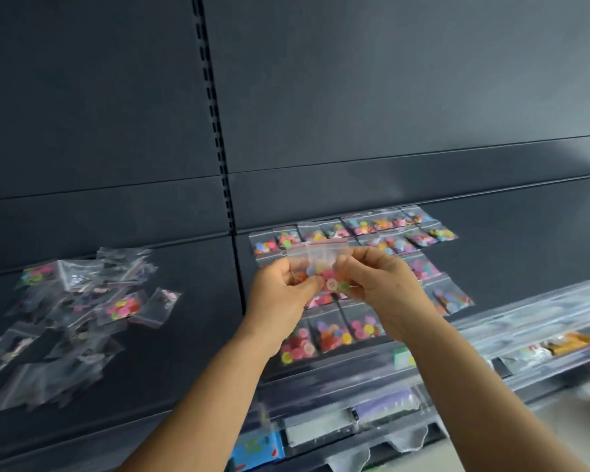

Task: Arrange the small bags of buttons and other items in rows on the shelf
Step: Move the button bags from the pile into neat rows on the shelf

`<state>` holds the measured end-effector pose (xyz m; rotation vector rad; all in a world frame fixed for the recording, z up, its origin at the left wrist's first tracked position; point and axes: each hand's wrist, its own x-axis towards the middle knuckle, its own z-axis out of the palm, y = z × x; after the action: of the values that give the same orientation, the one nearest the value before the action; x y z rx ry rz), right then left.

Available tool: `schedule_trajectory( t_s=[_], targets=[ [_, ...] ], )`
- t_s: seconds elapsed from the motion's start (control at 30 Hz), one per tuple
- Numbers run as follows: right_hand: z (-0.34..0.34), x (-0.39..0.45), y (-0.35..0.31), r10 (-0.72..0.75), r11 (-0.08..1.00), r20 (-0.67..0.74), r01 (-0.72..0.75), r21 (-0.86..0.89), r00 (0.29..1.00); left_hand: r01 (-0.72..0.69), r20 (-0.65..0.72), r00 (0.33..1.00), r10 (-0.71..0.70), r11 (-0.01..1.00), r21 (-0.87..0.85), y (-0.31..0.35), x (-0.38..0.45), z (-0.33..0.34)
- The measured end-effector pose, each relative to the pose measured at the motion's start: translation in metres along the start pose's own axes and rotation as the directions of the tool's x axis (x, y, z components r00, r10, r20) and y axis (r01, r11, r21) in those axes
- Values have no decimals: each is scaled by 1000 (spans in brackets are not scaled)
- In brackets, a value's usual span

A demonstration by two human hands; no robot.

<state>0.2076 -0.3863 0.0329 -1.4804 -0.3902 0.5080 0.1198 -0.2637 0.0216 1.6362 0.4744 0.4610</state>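
Both the left hand [281, 294] and right hand [377, 284] pinch a small clear zip bag of coloured buttons [321, 267] between them, above the dark shelf's [201, 318] rows near its right front edge.

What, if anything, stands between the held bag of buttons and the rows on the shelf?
Nothing visible does. Both hands, left and right, pinch the bag of buttons in the air directly above the rows of bags; only open air lies between them.

head cam, fwd-down, near shelf [491, 267]
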Motion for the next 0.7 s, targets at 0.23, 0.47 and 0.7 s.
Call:
schedule_trajectory(
  t_s=[0.23,0.47,0.7],
  targets=[
    [-70,24,-5,20,999,-5,-20,-40,1000,6,-30,1000,-5,999,50,5,23,71],
    [-98,48,-5,30,999,-119,-34,-32,993,1,29,1000,-4,996,85,6,58,101],
    [-128,65,-8,10,993,-225,-35,-108,974,-24,116,993,11,994,111,9,86,126]
  ],
)
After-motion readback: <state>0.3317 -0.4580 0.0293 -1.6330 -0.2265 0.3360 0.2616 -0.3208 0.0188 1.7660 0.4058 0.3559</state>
